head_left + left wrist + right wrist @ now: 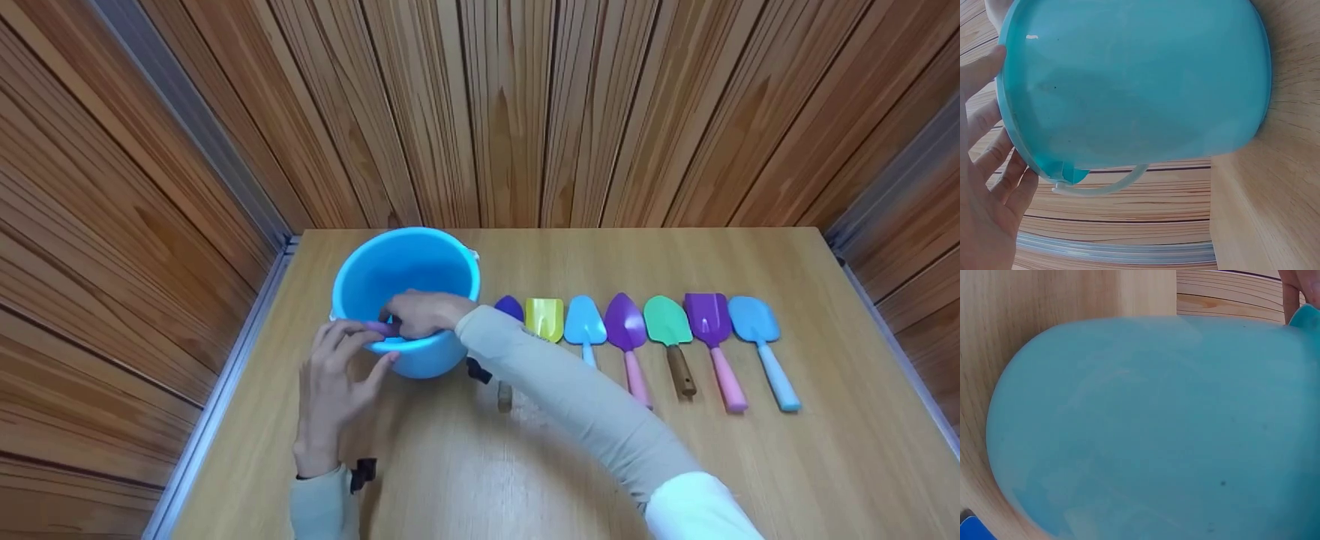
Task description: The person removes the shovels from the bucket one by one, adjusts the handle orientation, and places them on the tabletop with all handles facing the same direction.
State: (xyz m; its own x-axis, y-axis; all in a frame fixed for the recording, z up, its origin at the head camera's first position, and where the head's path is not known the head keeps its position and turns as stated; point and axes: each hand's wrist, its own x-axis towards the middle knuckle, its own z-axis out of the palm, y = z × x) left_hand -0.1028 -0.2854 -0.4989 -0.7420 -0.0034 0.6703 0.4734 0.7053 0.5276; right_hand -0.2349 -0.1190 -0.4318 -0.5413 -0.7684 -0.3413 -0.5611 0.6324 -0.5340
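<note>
A light blue bucket (424, 363) stands at the table's left side. My left hand (334, 382) holds its near left rim, thumb on the outer side and fingertips over the edge. The left wrist view shows the thumb and spread fingers along the rim of the bucket (1145, 84). My right hand (427, 311) reaches over the rim into the bucket, fingers curled at a short purple handle (382, 328). That handle lies just inside the near rim, close to the left fingertips. The right fingertips are hidden, and the bucket wall (1145, 422) fills the right wrist view.
Right of the bucket lies a row of small trowels, among them a yellow one (545, 319), a green one (667, 321) and a light blue one (755, 320) at the far end. My right forearm crosses above some handles. Wood-panelled walls (510, 112) enclose the table (840, 465).
</note>
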